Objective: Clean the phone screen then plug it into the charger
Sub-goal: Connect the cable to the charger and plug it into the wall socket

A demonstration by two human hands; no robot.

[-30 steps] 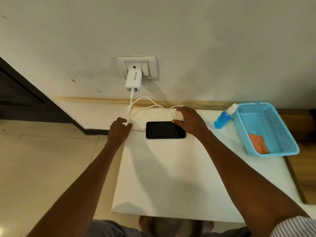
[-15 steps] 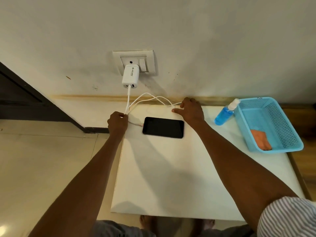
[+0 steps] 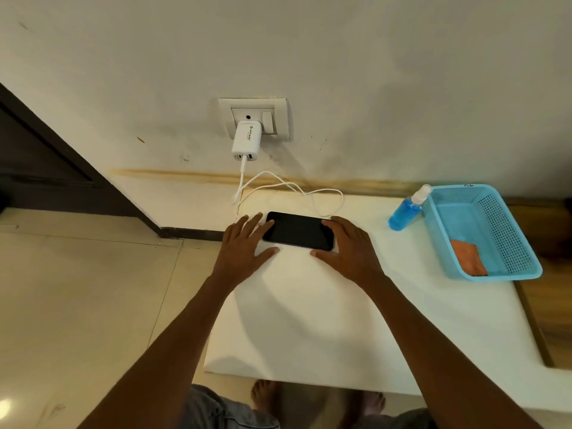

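A black phone (image 3: 298,230) lies screen up on the white table (image 3: 309,320), near its far left corner. My left hand (image 3: 244,246) rests flat with spread fingers at the phone's left end, covering the plug there. My right hand (image 3: 349,246) lies flat at the phone's right end, fingers straight. A white charger (image 3: 246,140) sits in the wall socket (image 3: 253,117). Its white cable (image 3: 288,187) loops down onto the table behind the phone.
A blue spray bottle (image 3: 407,209) stands at the table's far right beside a blue basket (image 3: 501,218) that holds an orange cloth (image 3: 469,257). Tiled floor lies to the left. The wall runs close behind the table.
Both hands let go of the cable and came back to the phone's two ends, fingers spread flat. The cable now lies loose behind the phone.
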